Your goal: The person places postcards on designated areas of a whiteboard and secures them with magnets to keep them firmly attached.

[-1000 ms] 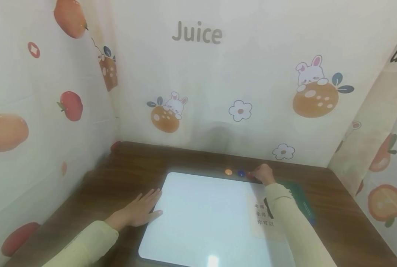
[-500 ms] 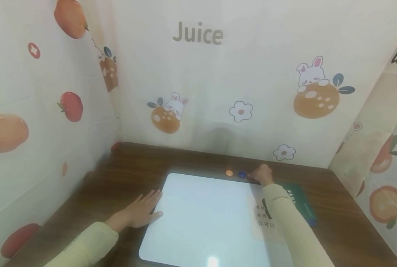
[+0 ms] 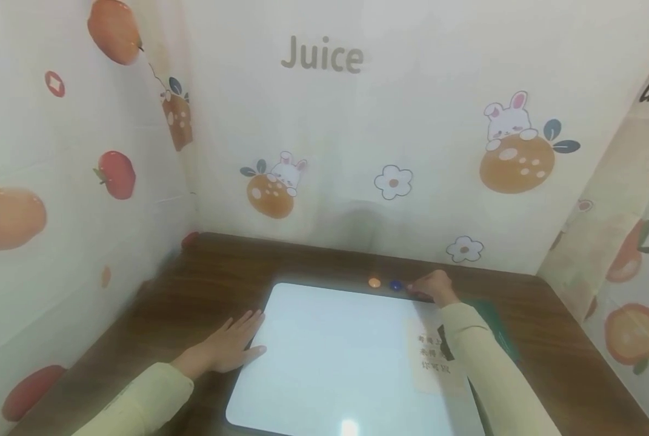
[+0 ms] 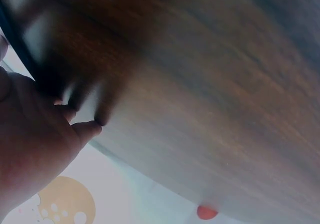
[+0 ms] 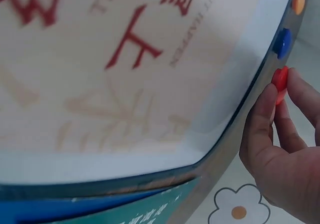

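Red magnet [image 5: 280, 84] is just beyond the far edge of the board [image 3: 329, 357], pinched in my right grip [image 3: 434, 286]; my left grip [image 3: 228, 346], farther away, lies spread at the board's left edge.

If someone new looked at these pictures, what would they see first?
Probably the bright white board on the brown table, with the left hand at its left edge. Then the red disc pinched in the right hand beyond the board's far edge, near a blue disc and an orange disc. Behind, printed rabbits peek over fruit on the wall.
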Demonstrator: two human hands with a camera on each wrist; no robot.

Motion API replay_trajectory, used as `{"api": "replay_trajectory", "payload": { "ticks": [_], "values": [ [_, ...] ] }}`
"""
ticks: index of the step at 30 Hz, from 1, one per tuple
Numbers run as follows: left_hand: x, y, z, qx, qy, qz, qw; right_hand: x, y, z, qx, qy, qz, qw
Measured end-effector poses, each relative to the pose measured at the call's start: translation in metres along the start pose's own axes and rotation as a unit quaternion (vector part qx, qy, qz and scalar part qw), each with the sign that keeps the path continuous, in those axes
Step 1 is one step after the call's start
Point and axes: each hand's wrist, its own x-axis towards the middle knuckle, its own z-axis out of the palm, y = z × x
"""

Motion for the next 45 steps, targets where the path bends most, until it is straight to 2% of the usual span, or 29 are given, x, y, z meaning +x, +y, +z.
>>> {"api": "replay_trajectory", "payload": {
  "ticks": [4, 9, 12, 19, 25, 31, 35, 45],
  "values": [
    [0.001, 0.000, 0.000, -0.010, 0.002, -0.001, 0.9999, -0.006, 0.000, -0.009, 0.045, -0.010, 0.000, 0.9989],
    [0.003, -0.006, 0.005, -0.002, 0.002, 0.000, 1.0000, -0.014, 0.003, -0.016, 0.089, -0.011, -0.026, 0.9956],
    [0.005, -0.010, 0.010, 0.009, 0.007, 0.000, 0.9999, -0.020, 0.009, -0.019, 0.077, -0.014, -0.044, 0.9960],
    [0.006, -0.013, 0.011, 0.008, 0.001, 0.000, 1.0000, -0.035, 0.017, -0.020, 0.018, -0.022, -0.047, 0.9985],
    [0.004, -0.011, 0.010, 0.000, 0.002, -0.001, 1.0000, -0.047, 0.017, -0.020, 0.020, -0.035, -0.068, 0.9969],
    [0.004, -0.009, 0.010, 0.000, 0.004, 0.006, 1.0000, -0.054, 0.022, -0.017, 0.008, -0.036, -0.054, 0.9978],
    [0.005, -0.007, 0.007, 0.003, -0.005, 0.008, 1.0000, -0.058, 0.025, -0.014, 0.003, -0.034, -0.047, 0.9983],
    [0.000, 0.003, -0.002, -0.009, -0.016, 0.007, 0.9998, -0.063, 0.029, -0.013, 0.006, -0.036, -0.058, 0.9976]
  ]
}}
